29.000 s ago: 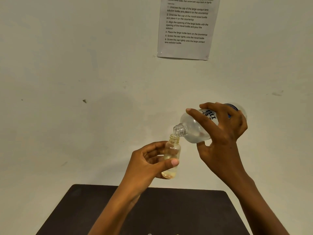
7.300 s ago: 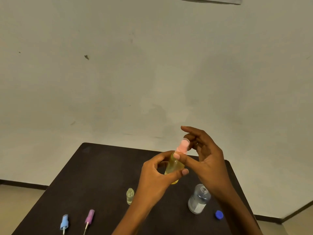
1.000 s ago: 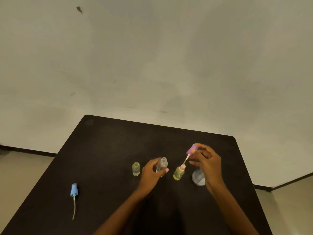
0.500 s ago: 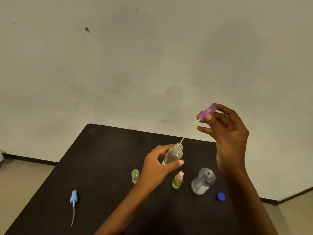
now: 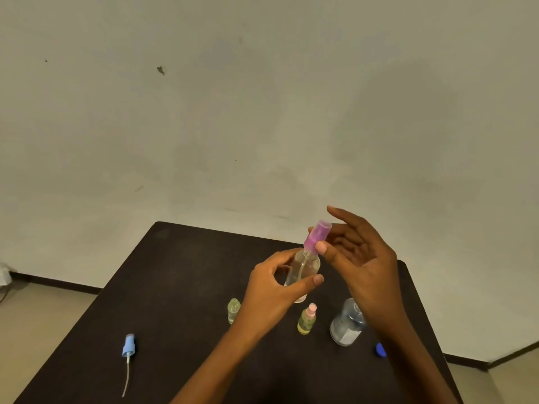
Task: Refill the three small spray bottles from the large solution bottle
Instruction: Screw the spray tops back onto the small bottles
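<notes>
The right forearm crosses the right shoulder of the large solution bottle and hides part of the blue cap at lower right. Both forearms and the dark table run off the bottom edge. The left hand covers the back and base of the clear spray bottle, and its liquid level is hard to make out.

That bottle is held upright above the table, right of centre, the left thumb and fingers wrapped round its body. It is transparent and slim, a thin dip tube showing inside, with the purple sprayer cap seated on its neck. The right hand pinches this cap: thumb on the near side, one fingertip peeking out behind, the other fingers spread loosely.

On the table below stand a small uncapped bottle and a yellowish bottle with a pink cap. A blue sprayer head with its tube lies at lower left.
</notes>
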Tool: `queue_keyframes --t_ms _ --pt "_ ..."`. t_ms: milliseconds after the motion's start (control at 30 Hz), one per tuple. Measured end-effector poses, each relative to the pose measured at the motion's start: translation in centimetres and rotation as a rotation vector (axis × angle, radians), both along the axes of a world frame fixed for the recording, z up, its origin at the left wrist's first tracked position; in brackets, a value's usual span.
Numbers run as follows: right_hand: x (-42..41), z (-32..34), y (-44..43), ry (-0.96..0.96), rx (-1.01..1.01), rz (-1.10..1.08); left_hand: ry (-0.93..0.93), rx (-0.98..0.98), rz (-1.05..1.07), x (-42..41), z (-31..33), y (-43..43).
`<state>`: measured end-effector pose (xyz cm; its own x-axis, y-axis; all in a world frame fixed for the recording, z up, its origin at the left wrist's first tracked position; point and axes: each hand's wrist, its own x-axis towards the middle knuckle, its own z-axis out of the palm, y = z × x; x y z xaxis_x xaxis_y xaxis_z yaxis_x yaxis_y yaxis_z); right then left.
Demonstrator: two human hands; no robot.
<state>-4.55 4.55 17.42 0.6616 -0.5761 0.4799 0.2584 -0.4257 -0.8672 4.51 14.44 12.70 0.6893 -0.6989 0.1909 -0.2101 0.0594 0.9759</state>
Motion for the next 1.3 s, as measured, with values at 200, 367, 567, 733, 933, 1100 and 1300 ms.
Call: queue_keyframes --t_ms 200,367,567,733,933,1100,1300 --pt "-0.1 -0.5 0.1 -0.003 -0.005 0.006 -0.02 0.003 0.004 0.0 0.2 -0.1" --pt "-0.2 -0.6 0.0 0.003 0.004 0.035 0.007 0.017 -0.003 -0.2 0.3 -0.1" --pt "-0.2 -1.1 -0.4 0.046 0.064 0.095 0.026 0.025 -0.005 -0.3 0.2 0.0" --pt "-0.2 -1.4 -0.3 0.046 0.031 0.067 0.024 0.034 -0.003 -0.3 0.1 0.0" --pt "0.3 -1.4 -0.1 0.067 -0.004 0.01 -0.001 0.038 -0.018 -0.3 0.2 0.1" --pt "0.1 -1.6 -0.3 0.078 0.092 0.096 0.031 0.037 -0.02 -0.3 0.3 0.1" --pt "-0.1 -1.4 -0.2 0.051 0.135 0.097 0.042 0.041 -0.033 -0.4 0.3 0.2"
